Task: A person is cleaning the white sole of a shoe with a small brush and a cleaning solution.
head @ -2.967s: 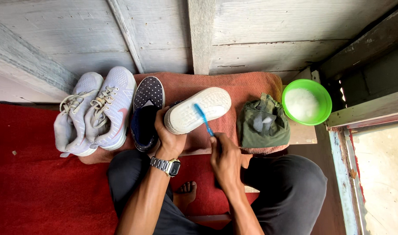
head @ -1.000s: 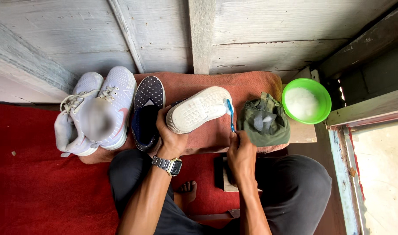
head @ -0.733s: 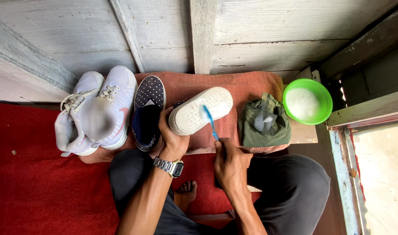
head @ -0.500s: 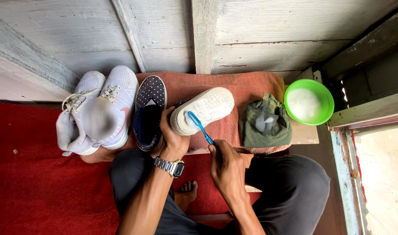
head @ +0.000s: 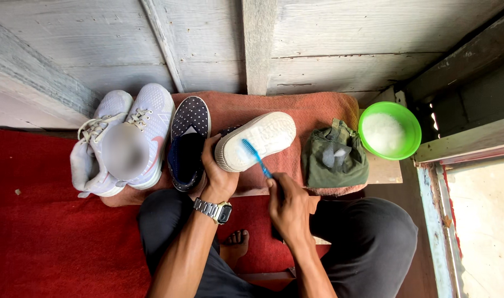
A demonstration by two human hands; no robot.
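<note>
My left hand (head: 216,175), with a metal watch on the wrist, grips a dark shoe turned over so its white sole (head: 257,139) faces up. My right hand (head: 288,203) holds a blue toothbrush (head: 256,157), whose bristled head lies against the heel end of that sole. The shoe's mate, a dark polka-dot slip-on (head: 188,140), lies just left of my left hand. All of this rests over a reddish-brown towel (head: 312,113).
A pair of white sneakers (head: 122,140) sits at the left. A folded olive cloth (head: 334,157) lies right of the shoe, beside a green bowl (head: 390,131) of white foam. Grey wooden planks rise behind, a red carpet (head: 42,237) covers the floor, and my crossed legs are below.
The brush swept from the sole's toe end, near the olive cloth, back toward the heel end. My left hand kept the shoe in place.
</note>
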